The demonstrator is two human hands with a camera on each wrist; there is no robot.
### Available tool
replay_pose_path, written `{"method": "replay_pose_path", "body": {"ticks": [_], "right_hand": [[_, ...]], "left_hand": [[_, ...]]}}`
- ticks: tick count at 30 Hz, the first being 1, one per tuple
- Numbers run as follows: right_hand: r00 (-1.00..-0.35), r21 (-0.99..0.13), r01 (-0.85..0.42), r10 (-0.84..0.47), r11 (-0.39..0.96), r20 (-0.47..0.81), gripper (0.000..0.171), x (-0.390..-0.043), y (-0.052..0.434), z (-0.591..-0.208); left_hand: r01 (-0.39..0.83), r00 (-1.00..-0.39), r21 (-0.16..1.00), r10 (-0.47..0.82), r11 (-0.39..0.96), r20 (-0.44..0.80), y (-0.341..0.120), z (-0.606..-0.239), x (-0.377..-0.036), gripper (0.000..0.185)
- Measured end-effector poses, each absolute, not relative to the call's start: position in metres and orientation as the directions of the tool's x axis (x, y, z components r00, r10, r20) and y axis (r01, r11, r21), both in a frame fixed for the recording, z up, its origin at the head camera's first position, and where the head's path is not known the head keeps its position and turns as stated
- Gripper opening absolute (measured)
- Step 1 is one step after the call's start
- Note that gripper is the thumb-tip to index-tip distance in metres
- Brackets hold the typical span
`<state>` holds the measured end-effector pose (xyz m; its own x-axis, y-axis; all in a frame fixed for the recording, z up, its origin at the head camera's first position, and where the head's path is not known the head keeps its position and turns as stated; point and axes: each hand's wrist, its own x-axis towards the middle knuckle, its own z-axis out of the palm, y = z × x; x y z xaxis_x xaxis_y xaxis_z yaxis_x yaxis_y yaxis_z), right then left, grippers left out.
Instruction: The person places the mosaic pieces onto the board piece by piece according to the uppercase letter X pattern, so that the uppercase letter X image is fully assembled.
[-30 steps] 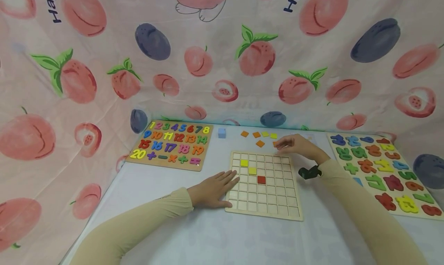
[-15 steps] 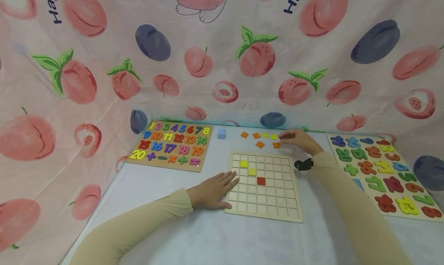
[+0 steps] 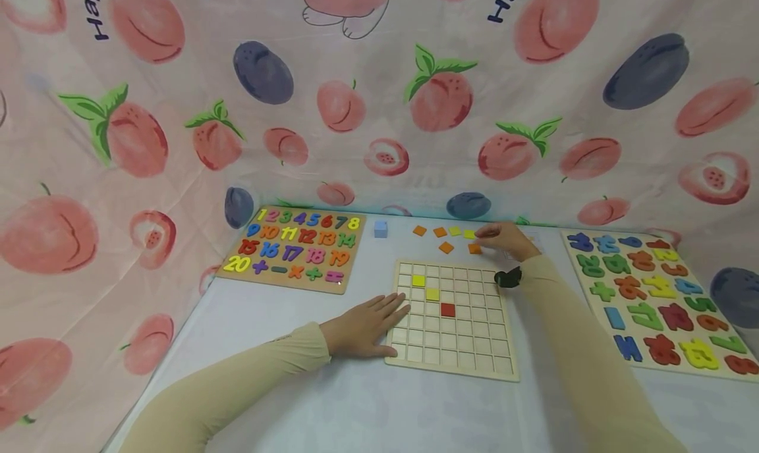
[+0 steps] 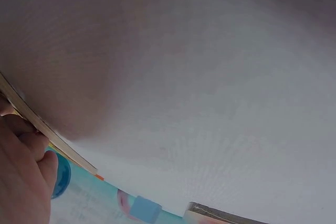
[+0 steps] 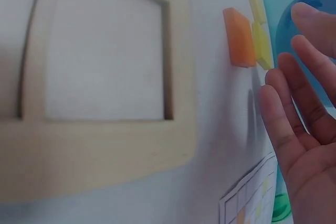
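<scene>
Resting flat on the white counter [image 3: 367,400], the left hand [image 3: 362,322] is seen with its fingers straight, their tips laid on the left edge of the square wooden grid board [image 3: 453,367]. Nothing is grasped by it. In the left wrist view the board's edge [image 4: 50,137] is seen touching the fingers [image 4: 23,182].

The right hand [image 3: 504,238] is held beyond the far right corner of the board, over the loose tiles lying on the counter. Its fingers are relaxed and spread in the right wrist view [image 5: 299,124], and nothing is held in them. The small orange square tile [image 3: 474,248] lies just beside the fingertips; whether it is touched cannot be told. In the right wrist view this tile [image 5: 239,38] is seen apart from the fingers, next to a yellow tile [image 5: 261,45].

Further loose tiles are laid in a row behind: two orange ones [image 3: 420,230], a yellow-green one [image 3: 454,230] and another orange one [image 3: 446,247] nearer the board. Two yellow tiles [image 3: 418,280] and a red tile [image 3: 447,309] are seated in cells of the board.

A light blue cube [image 3: 381,228] stands near the back. A wooden number puzzle [image 3: 294,249] is placed at the left, and a second number puzzle [image 3: 652,301] at the right. A peach-printed cloth [image 3: 379,97] hangs behind.
</scene>
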<state>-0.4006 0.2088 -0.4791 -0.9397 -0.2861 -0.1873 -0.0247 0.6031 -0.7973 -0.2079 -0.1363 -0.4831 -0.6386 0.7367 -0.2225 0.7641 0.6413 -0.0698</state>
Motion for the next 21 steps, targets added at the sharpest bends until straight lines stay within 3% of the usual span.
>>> {"method": "replay_pose_path", "body": {"ticks": [15,21], "right_hand": [[-0.942,-0.813,-0.057,-0.3,0.58,-0.148,0.043,-0.3941,0.205,-0.4889],[-0.929,-0.841,-0.116,-0.358,0.528,-0.097,0.035,-0.3919,0.2072,-0.4869]], "left_hand": [[0.776,-0.626,-0.062,0.754,0.628,-0.201,-0.1367,-0.4837,-0.2072,0.086],[0.779,-0.623,-0.068,0.757,0.623,-0.196,-0.1372,-0.4821,-0.2076,0.086]]}}
